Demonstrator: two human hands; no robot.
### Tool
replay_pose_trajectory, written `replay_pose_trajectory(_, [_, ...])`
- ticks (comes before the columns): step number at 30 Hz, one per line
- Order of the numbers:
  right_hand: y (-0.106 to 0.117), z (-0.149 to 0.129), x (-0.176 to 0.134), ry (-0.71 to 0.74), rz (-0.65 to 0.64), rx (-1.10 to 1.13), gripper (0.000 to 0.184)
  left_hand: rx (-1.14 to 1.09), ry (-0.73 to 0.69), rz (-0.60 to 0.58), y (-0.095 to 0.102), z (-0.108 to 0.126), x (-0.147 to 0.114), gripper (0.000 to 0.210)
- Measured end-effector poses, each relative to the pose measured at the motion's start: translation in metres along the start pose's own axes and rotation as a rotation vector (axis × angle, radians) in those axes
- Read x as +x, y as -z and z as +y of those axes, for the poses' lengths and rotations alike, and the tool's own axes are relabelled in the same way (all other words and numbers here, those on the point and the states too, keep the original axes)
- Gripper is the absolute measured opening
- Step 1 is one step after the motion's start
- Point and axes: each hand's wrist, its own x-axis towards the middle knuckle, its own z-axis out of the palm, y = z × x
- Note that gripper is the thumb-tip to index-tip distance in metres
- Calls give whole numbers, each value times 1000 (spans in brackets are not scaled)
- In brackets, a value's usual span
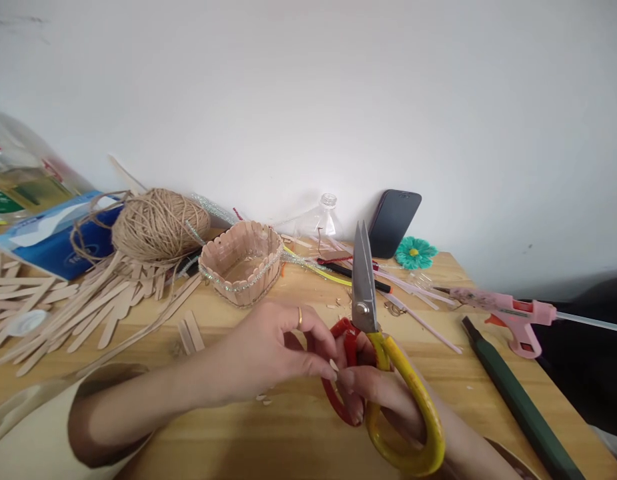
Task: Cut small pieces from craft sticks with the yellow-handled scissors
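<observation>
My right hand [383, 393] is closed around scissors [364, 287] with one red and one yellow handle. Their blades point up and are almost together. My left hand [293, 340], wearing a ring, has its thumb and fingers pinched beside the red handle, meeting the right fingertips. A tiny pale bit shows at the pinch, too small to name. Beyond the left hand stands a small basket [243, 270] of craft-stick pieces, trimmed with glittery silver cord around its outside.
Left lie a twine ball [161, 223], loose craft sticks [108, 307] and a blue tissue pack [63, 233]. Behind are a cut bottle top [324, 217], a phone [394, 223] and a teal flower [415, 253]. A pink glue gun [513, 310] and dark green tool [518, 393] lie right.
</observation>
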Motion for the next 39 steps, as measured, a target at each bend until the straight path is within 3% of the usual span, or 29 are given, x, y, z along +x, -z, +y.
replay_pose_trajectory(10, [2, 7, 1, 41, -33, 25, 16, 243, -271, 33, -2, 2, -3, 11])
replay_pose_trajectory(14, [-1, 2, 3, 150, 105, -225, 14, 107, -61, 56, -2, 0, 0, 4])
replay_pose_trajectory(16, [-3, 0, 3, 217, 227, -390, 12, 14, 69, 50, -1, -1, 2, 10])
replay_pose_trajectory(19, [-5, 1, 2, 312, 339, -615, 12, -68, 145, 47, 2, -4, 6, 19])
replay_pose_trajectory(26, [-1, 8, 1, 414, 355, -856, 15, -123, 164, -2, 3, -11, 11, 14])
replay_pose_trajectory(39, [-4, 5, 1, 389, 317, -883, 13, -132, 209, 10, 3, -8, 13, 6])
